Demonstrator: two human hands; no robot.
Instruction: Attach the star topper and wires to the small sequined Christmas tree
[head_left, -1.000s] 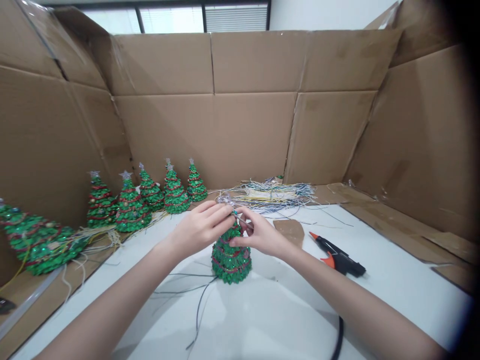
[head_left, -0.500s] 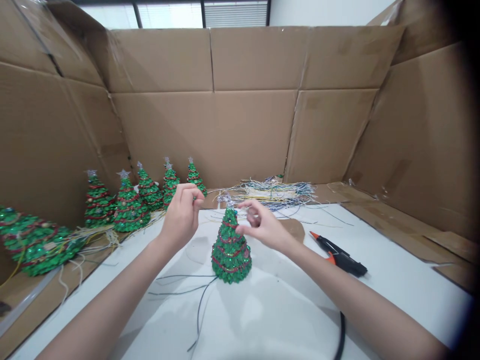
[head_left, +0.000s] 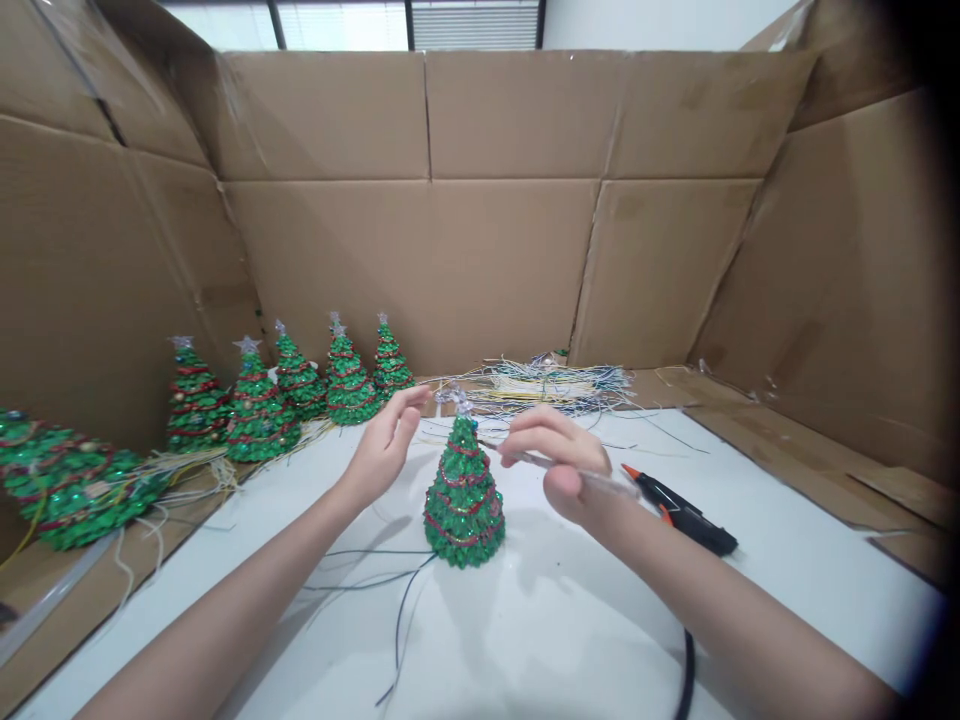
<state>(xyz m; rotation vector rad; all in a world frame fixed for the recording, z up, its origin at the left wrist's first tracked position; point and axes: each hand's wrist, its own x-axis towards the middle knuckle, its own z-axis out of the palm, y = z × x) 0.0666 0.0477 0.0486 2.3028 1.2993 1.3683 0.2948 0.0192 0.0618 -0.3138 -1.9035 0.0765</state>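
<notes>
A small green Christmas tree (head_left: 465, 500) with red garland stands upright on the white tabletop, a clear star (head_left: 457, 402) at its tip. Dark wires (head_left: 397, 640) trail from its base to the left and front. To the left of the star is my left hand (head_left: 386, 445), fingers stretched out and holding nothing. On the other side, my right hand (head_left: 559, 460) is closed round a thin, greyish, partly see-through stick (head_left: 600, 482). The stick's narrow end points at the upper part of the tree; whether it touches is too blurred to tell.
Several similar trees (head_left: 262, 415) stand at the back left, and another lies tilted (head_left: 82, 485) at the far left. Loose wires (head_left: 555, 385) are heaped at the back. A black and orange glue gun (head_left: 682, 515) lies to the right. Cardboard walls (head_left: 510, 270) enclose the table.
My right hand has drawn back to the right from the tree, and a thin stick now shows in it. My left hand's curled fingers have straightened toward the star.
</notes>
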